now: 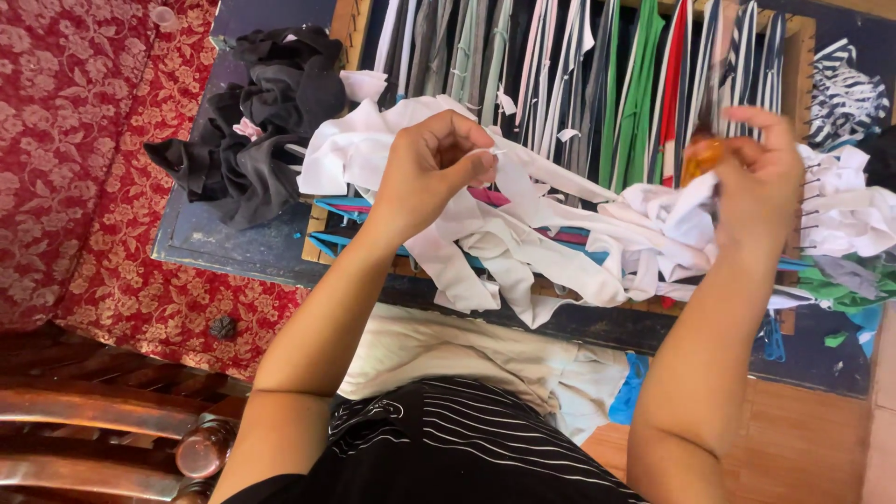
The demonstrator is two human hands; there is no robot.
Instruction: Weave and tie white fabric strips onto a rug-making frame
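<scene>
- The left hand (431, 166) was raised over the wooden frame (801, 75), its grip pinched together on the end of a white cloth strip (509, 173).
- That strip ran down from the fingers into the heap of white strips (551, 247) lying across the near edge of the frame.
- The right hand (761, 177) was held over the right part of the same frame, its grip clamped on a small amber-handled tool (700, 159); the tool's working end was too blurred to make out.
- Just beneath the right hand, more white cloth bunched against the frame's right side.
- Across the frame, taut strips (644, 89) in white, grey, green, red and dark stripes ran away from the person.
- Left of the frame, a pile of black and grey cloth (257, 131) sat on the dark surface (233, 247).
- Further left of the frame lay a red patterned cloth (84, 159).
- Right of the frame, green scraps (845, 291) lay near its corner.
</scene>
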